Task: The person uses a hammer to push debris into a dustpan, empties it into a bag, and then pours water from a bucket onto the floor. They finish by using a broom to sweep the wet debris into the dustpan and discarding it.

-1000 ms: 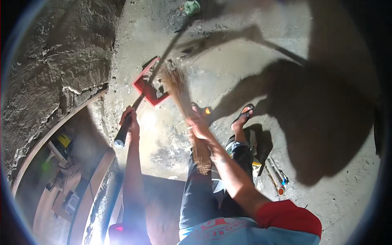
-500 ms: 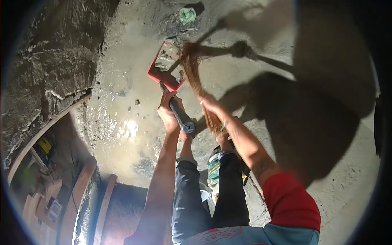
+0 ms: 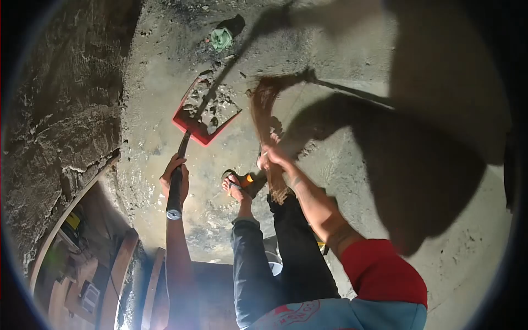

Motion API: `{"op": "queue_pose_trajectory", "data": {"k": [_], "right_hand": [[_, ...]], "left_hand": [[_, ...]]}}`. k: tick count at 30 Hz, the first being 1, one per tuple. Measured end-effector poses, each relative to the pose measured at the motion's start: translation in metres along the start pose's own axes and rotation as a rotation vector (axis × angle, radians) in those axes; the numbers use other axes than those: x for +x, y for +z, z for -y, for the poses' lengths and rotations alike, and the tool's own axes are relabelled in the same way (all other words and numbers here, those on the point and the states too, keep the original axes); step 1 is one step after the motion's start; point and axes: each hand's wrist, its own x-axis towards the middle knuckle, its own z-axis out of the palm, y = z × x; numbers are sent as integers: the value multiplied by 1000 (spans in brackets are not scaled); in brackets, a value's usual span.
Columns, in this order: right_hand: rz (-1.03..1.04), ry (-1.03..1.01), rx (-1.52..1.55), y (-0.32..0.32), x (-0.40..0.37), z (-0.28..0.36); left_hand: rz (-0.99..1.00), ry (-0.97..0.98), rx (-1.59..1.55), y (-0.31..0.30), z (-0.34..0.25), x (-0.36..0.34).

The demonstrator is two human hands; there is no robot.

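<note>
My left hand (image 3: 175, 177) is closed around the dark handle (image 3: 175, 190) of a red dustpan (image 3: 204, 138). The dustpan lies tilted on the wet floor, its open side facing away from me, with grey rubble (image 3: 212, 104) in and around it. In my right hand (image 3: 273, 156) is a broom (image 3: 260, 113) of brown straw, gripped near its lower end. Its bristles spread out to the right of the dustpan, apart from it. Between the two tools, nearer to me, is my left foot (image 3: 235, 188) in a sandal.
A crumpled green item (image 3: 221, 39) lies on the floor beyond the dustpan. Along the left runs a rough dark wall (image 3: 69, 104), with curved wooden boards (image 3: 117, 269) below it. A large shadow (image 3: 418, 165) covers the floor at right.
The view has shifted. My left hand and the dustpan handle have swung left, while the broom has come away from the dustpan's right edge. My left foot has come forward into view.
</note>
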Motion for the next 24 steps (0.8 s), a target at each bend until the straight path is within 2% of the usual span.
{"op": "queue_pose_trajectory", "data": {"k": [1,2,3,5,6,10,12,13,14,15,16,17,18,19,20,21,22,23,24], "right_hand": [[-34,-20,23,33,-29,13],[-69,-35,-39,40,-69,36],[-8,-84,85,38,-81,21],[15,-119,56,15,-128,31],[82,43,123,4,-166,54],[36,-88,-157,-40,-225,87],[41,-50,-152,-60,-229,86],[3,-48,-165,-69,-222,83],[-38,-46,-176,-75,-212,83],[-143,-48,-273,-76,-207,98],[-131,-63,-202,-79,-206,110],[-160,-33,-167,-77,-205,120],[-78,-4,-112,-79,-209,128],[-50,-23,-65,-76,-209,127],[-35,-15,-73,-69,-218,139],[37,-55,11,-64,-226,144],[109,-96,98,-57,-238,148],[164,-113,136,-50,-252,157],[216,-135,179,-41,-267,162]], "left_hand": [[21,26,38,1,1,1],[36,21,41,1,4,0],[16,8,19,5,9,1],[13,-43,2,10,-2,7],[26,-50,9,8,-6,5],[-49,6,7,13,-4,9],[9,-265,31,2,-10,0],[-87,-486,-28,-2,13,-14],[-86,-493,-17,-6,24,-24],[-134,-725,-245,-11,29,-35],[-182,-962,-474,-15,33,-50],[-218,-1116,-575,-15,34,-68],[-110,-1319,-476,-2,4,-65],[19,-1305,-567,15,-33,-64],[223,-1102,-689,35,-20,-85],[357,-961,-771,59,-63,-80],[499,-782,-1033,84,-71,-77],[472,-1099,-1110,113,-119,-42],[507,-1163,-1237,128,-153,-19]]}}
